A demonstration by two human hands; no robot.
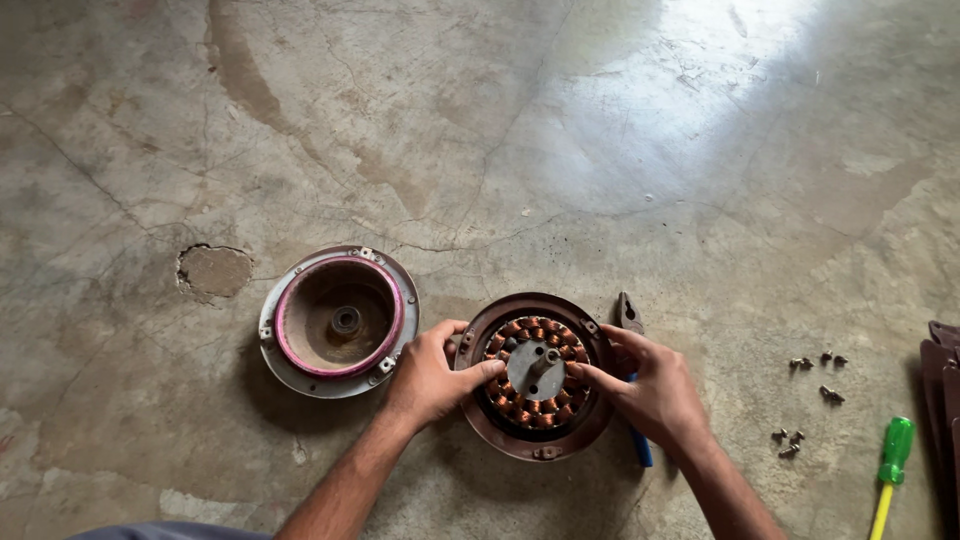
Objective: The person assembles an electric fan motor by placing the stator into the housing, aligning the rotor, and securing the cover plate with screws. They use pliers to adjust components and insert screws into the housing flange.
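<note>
Your right hand [655,390] covers most of the blue-handled pliers [640,445]: only the metal tip above your fingers and a bit of handle below your wrist show. Your left hand [430,375] hides the left rim of the round brown motor housing with copper windings [535,445]. The yellow-shafted screwdriver with green handle [892,460] runs off the bottom edge, its tip unseen. A dark brown object [943,390] is cut off at the right edge; you cannot tell what it is. The small dark screws [815,362] are too small to tell their type
</note>
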